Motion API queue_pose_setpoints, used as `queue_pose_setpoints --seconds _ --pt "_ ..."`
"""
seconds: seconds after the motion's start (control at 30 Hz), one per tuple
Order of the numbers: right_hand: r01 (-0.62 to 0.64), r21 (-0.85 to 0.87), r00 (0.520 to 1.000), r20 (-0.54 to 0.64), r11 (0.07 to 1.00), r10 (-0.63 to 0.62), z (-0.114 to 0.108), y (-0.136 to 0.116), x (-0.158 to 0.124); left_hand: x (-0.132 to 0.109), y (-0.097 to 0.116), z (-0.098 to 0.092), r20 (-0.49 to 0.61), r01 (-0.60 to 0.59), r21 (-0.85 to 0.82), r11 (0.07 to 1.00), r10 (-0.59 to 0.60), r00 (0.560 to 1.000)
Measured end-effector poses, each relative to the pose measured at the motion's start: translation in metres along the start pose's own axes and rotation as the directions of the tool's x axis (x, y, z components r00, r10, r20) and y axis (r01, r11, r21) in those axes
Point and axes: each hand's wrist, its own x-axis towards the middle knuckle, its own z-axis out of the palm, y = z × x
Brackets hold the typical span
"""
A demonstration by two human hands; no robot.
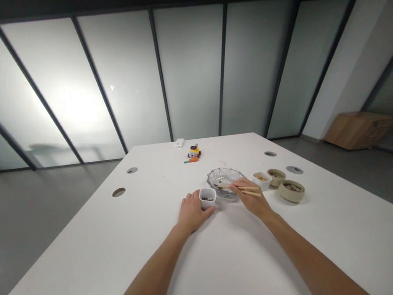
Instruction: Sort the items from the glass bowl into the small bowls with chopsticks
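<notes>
My left hand (191,212) rests on the white table (88,254), its fingers curled against the side of a small white square cup (208,197) with dark bits inside. Wooden chopsticks (249,190) are pinched in my right hand (250,200); their tips reach into a clear cut-glass bowl (224,178) just behind the cup. Something pale lies in the glass bowl, too small to name.
Right of the glass bowl stand a white square dish (262,180) and two beige round bowls (277,176) (291,190). Farther back lie a small yellow toy (193,152), an orange carrot toy (191,160) and a white box (179,143). Round cable holes (118,192) dot the table.
</notes>
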Motion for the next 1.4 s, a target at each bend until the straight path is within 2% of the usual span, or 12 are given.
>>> queue_pose_setpoints --seconds 0.23,0.33,0.4,0.47,0.57,0.67,0.8,0.9,1.0,1.07,1.27,1.4 --pt "0.029 -0.018 0.998 -0.047 0.999 -0.030 -0.002 -0.002 0.002 0.001 0.001 0.000 0.002 -0.009 -0.005 1.000 0.009 1.000" --pt "0.032 -0.080 0.993 -0.108 0.996 -0.040 -0.008 -0.003 0.007 0.000 0.002 -0.002 0.001 -0.010 -0.007 1.000 0.010 1.000" --pt "-0.010 -0.073 0.986 -0.167 0.997 -0.003 -0.014 -0.004 0.010 0.000 0.002 -0.003 0.009 0.001 -0.009 1.000 -0.001 1.000" --pt "-0.072 0.035 0.977 -0.200 0.997 0.078 -0.019 -0.006 0.013 -0.001 0.003 -0.004 0.017 0.016 -0.013 1.000 -0.016 1.000" --pt "-0.148 0.259 0.967 -0.164 0.954 0.194 -0.020 -0.011 0.013 0.000 0.002 -0.004 0.020 0.017 -0.015 1.000 -0.016 1.000" --pt "-0.163 0.327 0.961 -0.163 0.931 0.225 -0.016 -0.014 0.012 0.000 0.001 -0.001 0.009 0.005 -0.011 1.000 -0.005 1.000" --pt "-0.155 0.260 0.944 -0.245 0.953 0.221 -0.014 -0.013 0.010 0.001 -0.001 0.001 -0.010 -0.005 -0.010 1.000 0.005 1.000" --pt "-0.122 0.063 0.949 -0.284 0.991 0.135 -0.018 -0.010 0.009 0.001 -0.001 0.001 0.000 0.000 -0.011 1.000 0.000 1.000" --pt "-0.028 -0.121 0.970 -0.242 0.992 -0.002 -0.019 -0.007 0.008 0.001 -0.001 0.001 0.002 0.002 -0.011 1.000 -0.002 1.000" --pt "0.025 -0.137 0.980 -0.194 0.990 -0.051 -0.016 -0.003 0.006 0.001 0.000 0.000 -0.001 -0.002 -0.009 1.000 0.002 1.000" --pt "0.036 -0.015 0.994 -0.104 0.999 -0.037 0.000 0.010 0.001 0.000 -0.001 0.000 -0.011 -0.020 -0.014 1.000 0.020 1.000" --pt "0.006 -0.006 0.999 -0.049 1.000 -0.006 0.004 0.015 0.000 0.000 0.000 0.000 -0.004 -0.014 -0.009 1.000 0.014 1.000"
